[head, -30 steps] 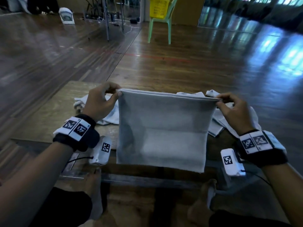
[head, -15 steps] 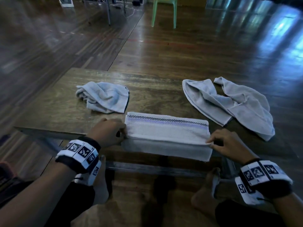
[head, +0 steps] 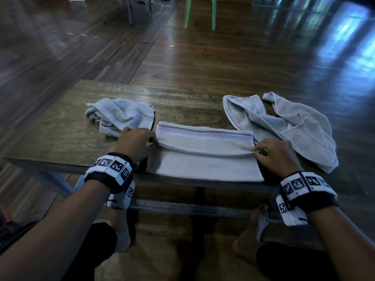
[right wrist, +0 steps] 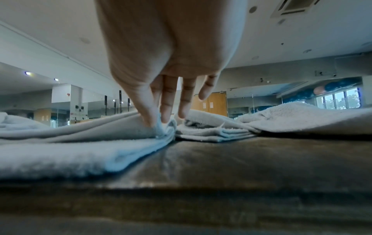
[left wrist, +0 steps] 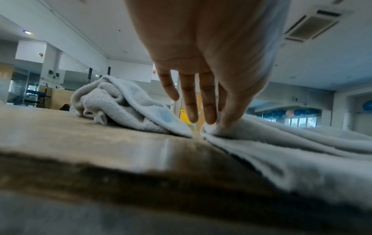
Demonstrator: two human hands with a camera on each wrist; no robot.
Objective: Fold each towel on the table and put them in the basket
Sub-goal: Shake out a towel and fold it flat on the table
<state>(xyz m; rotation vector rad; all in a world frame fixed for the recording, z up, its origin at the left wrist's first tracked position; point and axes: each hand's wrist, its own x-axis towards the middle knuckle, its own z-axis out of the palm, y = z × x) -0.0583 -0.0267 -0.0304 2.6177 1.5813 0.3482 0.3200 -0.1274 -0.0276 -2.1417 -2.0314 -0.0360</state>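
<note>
A pale grey towel (head: pixel 205 159) with a checkered, purple-striped border lies on the wooden table (head: pixel 60 128) near its front edge, its top layer folded over. My left hand (head: pixel 138 142) pinches the fold's left corner (left wrist: pixel 213 128) between thumb and fingers. At the other end my right hand (head: pixel 272 153) pinches the right corner (right wrist: pixel 161 127) the same way. A crumpled towel (head: pixel 121 114) lies behind the left hand. Another loose towel (head: pixel 288 126) is spread at the table's right. A yellow basket (left wrist: pixel 185 117) shows far off in the left wrist view.
A green chair's legs (head: pixel 199 13) stand on the shiny wooden floor beyond the table. My bare feet (head: pixel 251 232) and knees are under the table's front edge. Bare table top lies at the far left and along the back.
A second ago both hands held the towel up in the air. They have since laid it on the table and carried the folded edge a little away from me.
</note>
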